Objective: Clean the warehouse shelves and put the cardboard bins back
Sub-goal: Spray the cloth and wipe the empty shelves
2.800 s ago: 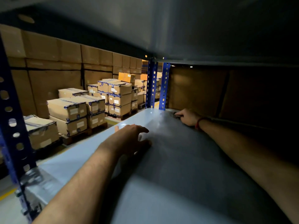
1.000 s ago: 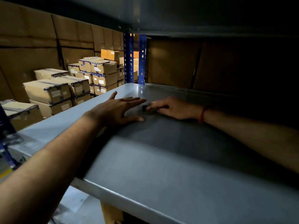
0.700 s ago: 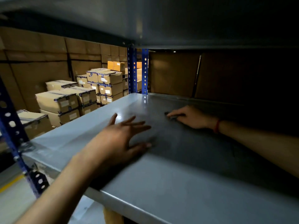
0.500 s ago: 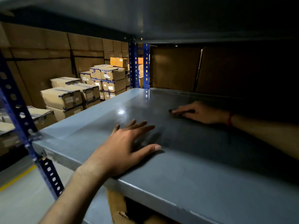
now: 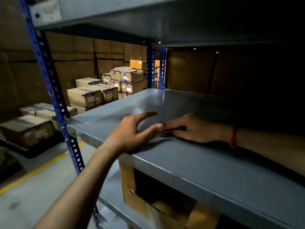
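The left hand (image 5: 130, 134) lies with spread fingers on the grey metal shelf (image 5: 206, 164), wrist over the front edge. Its thumb nearly touches the right hand (image 5: 194, 129), whose fingers curl around a small dark object (image 5: 166, 134) on the surface. Behind them the surface runs to the back edge, and a brown cardboard bin (image 5: 130, 192) stands on the level below.

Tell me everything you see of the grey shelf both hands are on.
The grey shelf is a flat board, metal by its look, with a folded front lip. It sits level, fixed to a blue perforated upright at its left front corner. The left hand rests near its front edge; the right hand pinches a small dark thing against it. A cardboard bin stands beneath.
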Demonstrator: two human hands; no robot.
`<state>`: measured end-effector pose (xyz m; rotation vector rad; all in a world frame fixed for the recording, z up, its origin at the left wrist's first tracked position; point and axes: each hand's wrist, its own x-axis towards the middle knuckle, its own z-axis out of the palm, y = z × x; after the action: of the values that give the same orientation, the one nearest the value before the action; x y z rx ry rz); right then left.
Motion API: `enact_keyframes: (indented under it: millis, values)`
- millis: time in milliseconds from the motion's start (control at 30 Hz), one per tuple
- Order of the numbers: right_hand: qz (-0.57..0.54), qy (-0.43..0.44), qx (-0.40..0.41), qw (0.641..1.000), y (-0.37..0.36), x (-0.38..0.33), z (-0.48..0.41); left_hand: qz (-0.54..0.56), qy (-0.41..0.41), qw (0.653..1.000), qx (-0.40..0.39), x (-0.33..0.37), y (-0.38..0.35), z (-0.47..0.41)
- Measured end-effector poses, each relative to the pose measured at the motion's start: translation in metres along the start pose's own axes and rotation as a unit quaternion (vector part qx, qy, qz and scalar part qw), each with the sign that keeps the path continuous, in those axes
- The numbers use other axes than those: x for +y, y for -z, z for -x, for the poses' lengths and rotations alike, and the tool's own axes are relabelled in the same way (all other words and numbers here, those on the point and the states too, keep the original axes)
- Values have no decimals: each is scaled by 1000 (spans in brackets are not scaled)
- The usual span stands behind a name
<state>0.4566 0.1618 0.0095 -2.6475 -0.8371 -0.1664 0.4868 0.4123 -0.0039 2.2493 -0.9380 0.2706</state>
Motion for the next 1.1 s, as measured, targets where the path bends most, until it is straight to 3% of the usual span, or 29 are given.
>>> enact_keyframes:
  millis: [133, 200, 300, 433, 567, 700, 767, 867, 1000, 1100]
  values:
    - [64, -194, 28, 979, 25, 46, 20, 16, 11, 989, -145, 12, 5, 15]
    - [88, -212, 46, 972, 18, 32, 25, 11, -2, 986, -169, 17, 8, 23]
    - [66, -152, 37, 985, -4, -39, 17, 47, -37, 993, -106, 18, 12, 34]
    - [75, -86, 14, 993, -33, -123, 23, 37, -199, 976, 86, 4, -12, 66]
    - [-17, -110, 94, 989, -46, -167, 56, 168, -152, 960, 164, 17, -57, 126]
    - [-201, -178, 245, 932, -69, -196, 83, 288, -73, 938, 179, 64, -79, 159]
    - [-287, -197, 322, 881, -73, -208, 93, 283, -81, 937, 189, 81, -77, 162]
    - [-311, -222, 416, 825, -68, -224, 111, 270, -111, 942, 163, 97, -72, 164]
    - [-313, -235, 454, 800, -65, -239, 147, 272, -149, 941, 132, 122, -74, 170]
    - [-374, -232, 452, 776, -59, -240, 190, 290, -155, 937, 119, 144, -87, 171]
